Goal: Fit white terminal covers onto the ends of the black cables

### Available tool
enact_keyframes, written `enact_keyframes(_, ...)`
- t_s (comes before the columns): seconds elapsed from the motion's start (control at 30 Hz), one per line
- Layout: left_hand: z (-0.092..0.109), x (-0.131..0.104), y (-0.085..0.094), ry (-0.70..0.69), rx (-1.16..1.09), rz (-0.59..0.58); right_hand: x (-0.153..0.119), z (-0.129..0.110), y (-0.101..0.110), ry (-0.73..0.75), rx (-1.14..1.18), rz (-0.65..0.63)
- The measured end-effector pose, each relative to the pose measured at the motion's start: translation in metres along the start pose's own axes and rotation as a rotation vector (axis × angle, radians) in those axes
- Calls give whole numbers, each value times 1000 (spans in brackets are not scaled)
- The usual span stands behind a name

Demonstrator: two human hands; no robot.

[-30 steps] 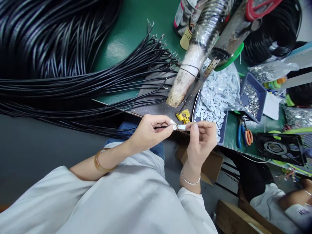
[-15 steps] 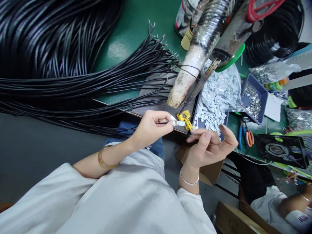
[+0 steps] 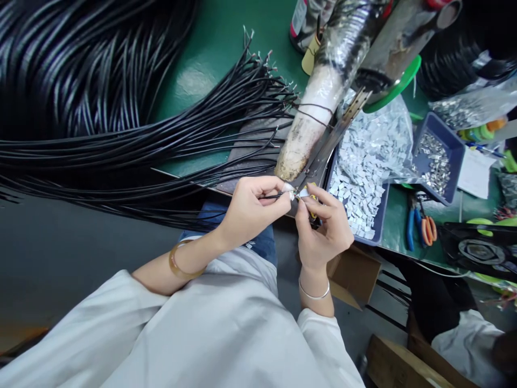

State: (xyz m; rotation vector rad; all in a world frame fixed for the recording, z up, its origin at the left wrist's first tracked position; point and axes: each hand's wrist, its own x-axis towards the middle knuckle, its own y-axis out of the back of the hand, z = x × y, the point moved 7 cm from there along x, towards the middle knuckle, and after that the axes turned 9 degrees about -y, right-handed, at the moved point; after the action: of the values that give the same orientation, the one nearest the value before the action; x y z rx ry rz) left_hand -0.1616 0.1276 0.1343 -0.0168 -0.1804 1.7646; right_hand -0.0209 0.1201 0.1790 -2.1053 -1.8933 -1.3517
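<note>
My left hand pinches the end of a black cable near the table's front edge. White material covers the tip of one finger. Just right of it, my right hand is closed with thumb and fingers at a small pale tab beside the cable's end. The fingertips of both hands nearly meet. A yellow tool lies behind my right fingers, mostly hidden. Many black cables with stripped ends spread over the table to the left. Small pale pieces fill a tray beyond my right hand.
A white-ended duct and a metal bar reach over the table. To the right are a blue bin of metal parts, pliers and a fan. Below stands a cardboard box; another person's white sleeve shows at lower right.
My right hand has moved left to the cable's end, and its spread fingers have closed at the pale tab. My left hand still holds the cable. The view has shifted slightly.
</note>
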Motion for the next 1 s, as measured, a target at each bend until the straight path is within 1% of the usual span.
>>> enact_keyframes(0.13,3,1,1,-11,-2,-11,0,-2,1,-11,35,-3)
enact_keyframes(0.3,1,4,0,60,-7,-47,-5,8,1,-103,155,-20)
enact_keyframes(0.37,1,5,-1,73,-20,-63,-6,10,1,-108,143,-27)
enact_keyframes(0.47,2,5,-3,71,-30,-95,-5,8,2,-50,57,-28)
enact_keyframes(0.6,1,3,-2,68,3,-68,-2,6,-1,-9,-39,-42)
enact_keyframes(0.67,0,2,-1,64,14,-48,-1,5,-1,-15,-20,-44)
enact_keyframes(0.83,1,0,0,50,14,-41,2,-2,0,-34,19,-22)
enact_keyframes(1.0,4,2,-1,56,24,-78,1,1,2,-74,28,-46)
